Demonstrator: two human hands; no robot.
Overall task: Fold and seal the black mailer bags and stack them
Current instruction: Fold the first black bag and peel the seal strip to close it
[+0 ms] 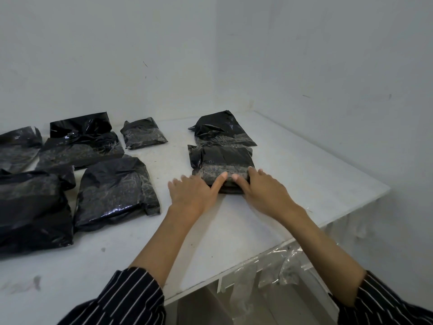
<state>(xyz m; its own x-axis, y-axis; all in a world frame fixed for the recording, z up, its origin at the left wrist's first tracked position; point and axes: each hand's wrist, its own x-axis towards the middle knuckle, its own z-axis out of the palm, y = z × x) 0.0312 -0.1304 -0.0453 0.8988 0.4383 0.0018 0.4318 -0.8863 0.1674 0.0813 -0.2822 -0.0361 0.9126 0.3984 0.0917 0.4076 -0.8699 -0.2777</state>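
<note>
A folded black mailer bag (220, 160) lies on the white table (304, 179), right of centre. My left hand (192, 193) rests flat at its near left corner, thumb pressing on the bag's near edge. My right hand (262, 188) presses its near right edge, thumb on top and fingers along the side. Another black mailer bag (222, 130) lies just behind it, partly under it. Several more black mailer bags (114, 188) lie spread over the table's left side.
White walls meet in a corner behind the table. The table's right edge (339, 216) runs diagonally, with clear plastic film (281, 266) hanging below it. Striped sleeves cover my forearms at the bottom.
</note>
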